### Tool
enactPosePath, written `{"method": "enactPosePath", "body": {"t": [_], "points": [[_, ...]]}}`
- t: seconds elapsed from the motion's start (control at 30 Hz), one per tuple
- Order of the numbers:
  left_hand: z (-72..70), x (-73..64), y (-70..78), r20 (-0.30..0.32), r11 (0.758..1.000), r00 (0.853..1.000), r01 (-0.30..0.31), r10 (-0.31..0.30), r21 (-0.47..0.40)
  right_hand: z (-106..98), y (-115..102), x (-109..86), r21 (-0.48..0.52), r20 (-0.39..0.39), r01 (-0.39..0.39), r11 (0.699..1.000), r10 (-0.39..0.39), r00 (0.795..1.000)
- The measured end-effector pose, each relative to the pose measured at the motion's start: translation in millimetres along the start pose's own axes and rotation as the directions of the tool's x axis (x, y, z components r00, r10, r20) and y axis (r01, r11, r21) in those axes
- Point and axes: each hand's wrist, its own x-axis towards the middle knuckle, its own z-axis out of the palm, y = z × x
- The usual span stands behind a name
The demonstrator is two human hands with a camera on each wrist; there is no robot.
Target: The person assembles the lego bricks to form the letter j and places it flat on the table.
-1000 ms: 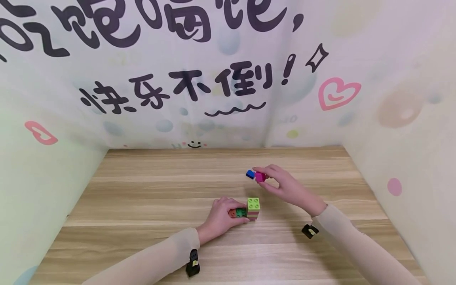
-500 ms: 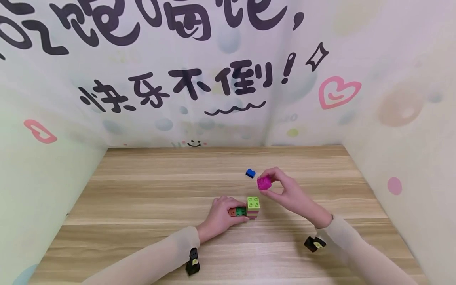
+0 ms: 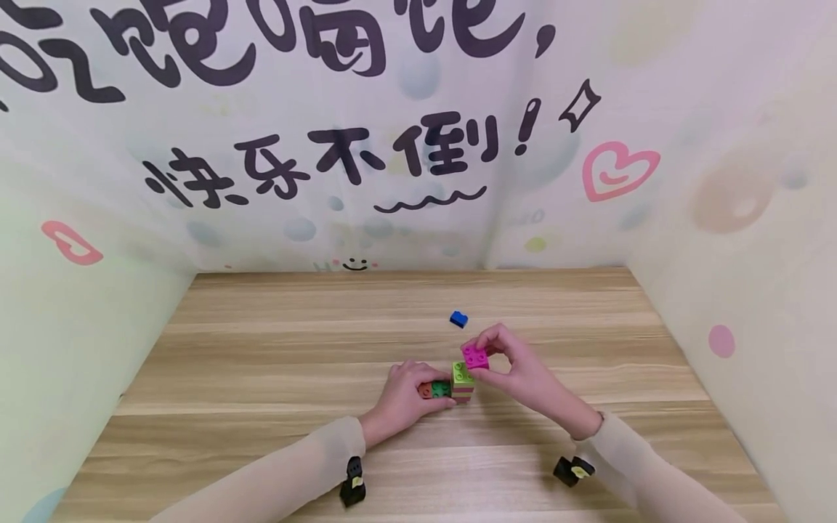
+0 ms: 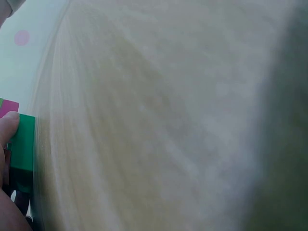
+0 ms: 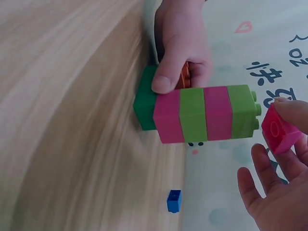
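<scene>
A tower of alternating pink and lime-green toy building bricks rises from a green brick on the table. Beside the tower, an orange brick sits on the left part of the build. My left hand holds this base, with thumb and fingers on either side of it. In the right wrist view its thumb presses near the joint of the green and lowest pink bricks. My right hand pinches a loose pink brick just over the tower's lime studs, a small gap apart and slightly tilted.
A small blue brick lies on the wooden table, behind the tower. Printed fabric walls stand at the back and both sides. A black strap device hangs at each wrist.
My right hand has drawn the pink brick away from beside the blue one, turned it studs up and brought it toward me over the tower. The left hand stays in place.
</scene>
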Motion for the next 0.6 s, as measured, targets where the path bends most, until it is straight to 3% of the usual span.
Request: {"method": "enactPosePath", "body": {"t": [0.2,0.6], "points": [[0.3,-0.1,-0.3,-0.008,1.0,1.0,-0.01,0.01,0.005,7,6,-4.1,0.08,-0.008,-0.007,0.997,0.008,1.0],[0.8,-1.8,-1.2,-0.019,1.0,0.999,-0.027,0.027,-0.003,21,8,-4.8,0.111,-0.029,0.033,0.993,-0.03,0.999]]}}
